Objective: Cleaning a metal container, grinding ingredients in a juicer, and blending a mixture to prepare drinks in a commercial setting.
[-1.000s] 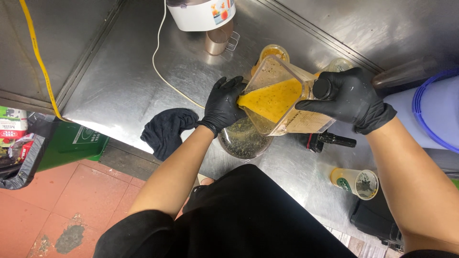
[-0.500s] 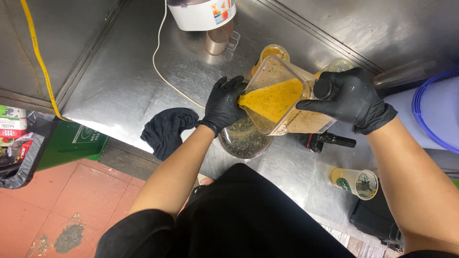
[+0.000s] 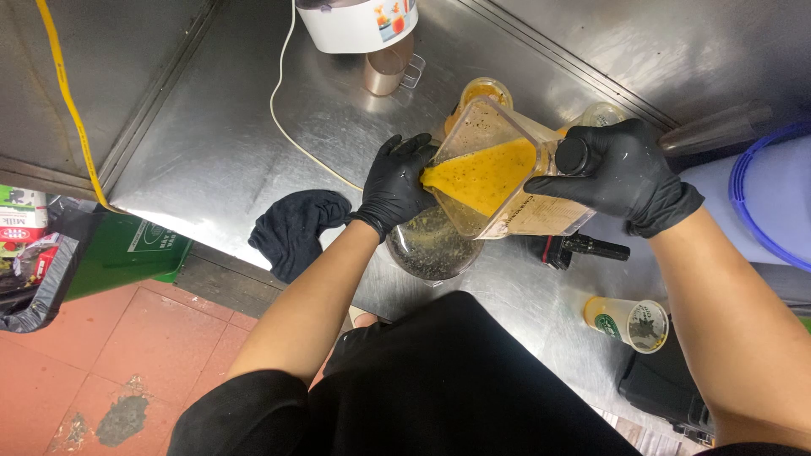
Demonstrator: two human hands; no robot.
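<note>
Right hand (image 3: 621, 173) grips the tilted blender jug (image 3: 498, 173) of yellow liquid by its handle, left hand (image 3: 395, 181) closed on its spout at 9 o'clock, over the sieve bowl (image 3: 432, 245) on the desk (image 3: 220, 143); steeper tipping risks overflow past the rim.

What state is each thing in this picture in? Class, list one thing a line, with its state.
Blender jug: tilted, partly filled with orange liquid.
Right hand: gloved, gripping the jug's handle.
Left hand: gloved, touching the jug's lip.
Strainer: under the jug's lip, holding dark pulp.
Dark cloth: crumpled on the counter.
Plastic cup: lying on its side.
</note>
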